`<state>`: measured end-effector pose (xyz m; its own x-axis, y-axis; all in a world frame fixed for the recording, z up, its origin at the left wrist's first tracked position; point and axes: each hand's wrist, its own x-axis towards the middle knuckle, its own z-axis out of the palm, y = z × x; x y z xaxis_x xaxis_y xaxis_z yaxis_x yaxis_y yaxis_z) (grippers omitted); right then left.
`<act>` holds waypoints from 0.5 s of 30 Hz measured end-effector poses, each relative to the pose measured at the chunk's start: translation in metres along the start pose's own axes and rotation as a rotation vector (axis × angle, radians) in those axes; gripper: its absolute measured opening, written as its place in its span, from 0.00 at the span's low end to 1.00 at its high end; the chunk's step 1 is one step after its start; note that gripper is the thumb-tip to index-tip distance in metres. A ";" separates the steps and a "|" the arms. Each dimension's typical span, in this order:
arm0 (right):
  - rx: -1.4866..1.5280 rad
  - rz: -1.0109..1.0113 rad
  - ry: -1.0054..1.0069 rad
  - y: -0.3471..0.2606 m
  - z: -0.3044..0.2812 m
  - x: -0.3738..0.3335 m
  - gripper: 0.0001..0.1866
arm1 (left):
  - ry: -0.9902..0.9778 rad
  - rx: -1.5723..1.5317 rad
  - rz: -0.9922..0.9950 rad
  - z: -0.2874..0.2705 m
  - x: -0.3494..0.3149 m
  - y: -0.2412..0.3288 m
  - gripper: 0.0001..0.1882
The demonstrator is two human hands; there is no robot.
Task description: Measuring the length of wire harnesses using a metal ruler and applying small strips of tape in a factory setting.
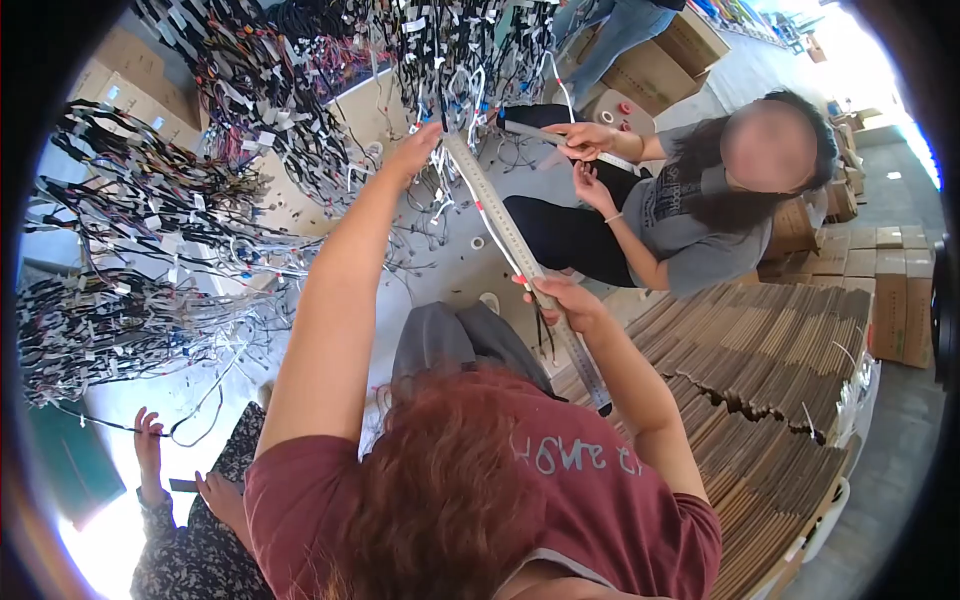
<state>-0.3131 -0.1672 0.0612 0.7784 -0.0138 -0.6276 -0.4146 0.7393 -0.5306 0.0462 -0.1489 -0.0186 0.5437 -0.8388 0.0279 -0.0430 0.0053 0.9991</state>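
A long, flat metal ruler (495, 210) is slanting through the middle of the frame, its straight silvery face catching the light. The right hand (566, 303), at centre right, is gripping its lower part, with fingers bent snugly around it. The left hand (418, 148), at upper centre, is touching the ruler's top end with bent fingers; their tips are hiding, so I cannot tell how far open it is or what it is pinching. A thin, smooth white cable (479, 206) with red marks is running just beside the ruler's left edge. At upper right, a seated co-worker (700, 215) is holding another ruler (535, 131). Tangled dark wires (110, 215) with pale tags are hanging thickly at upper left, while flattened, ridged cardboard (700, 490) is standing in tight rows at lower right.
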 end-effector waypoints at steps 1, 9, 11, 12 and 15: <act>-0.026 -0.009 0.021 0.000 -0.002 -0.008 0.21 | -0.115 0.056 -0.056 0.003 0.004 0.011 0.17; -0.084 0.084 0.020 -0.008 -0.008 -0.038 0.21 | -0.486 0.116 -0.217 -0.019 -0.005 0.035 0.16; -0.142 0.092 0.040 -0.009 -0.007 -0.040 0.21 | -0.526 0.073 -0.189 -0.022 -0.011 0.029 0.15; -0.146 0.090 0.045 -0.009 -0.008 -0.042 0.21 | -0.580 0.082 -0.211 -0.023 -0.012 0.036 0.15; -0.158 0.112 0.072 -0.009 -0.014 -0.041 0.21 | -0.612 0.084 -0.225 -0.026 -0.021 0.051 0.13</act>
<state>-0.3479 -0.1822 0.0838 0.6899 0.0096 -0.7238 -0.5696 0.6242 -0.5347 0.0544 -0.1173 0.0324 -0.0268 -0.9729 -0.2297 -0.0628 -0.2277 0.9717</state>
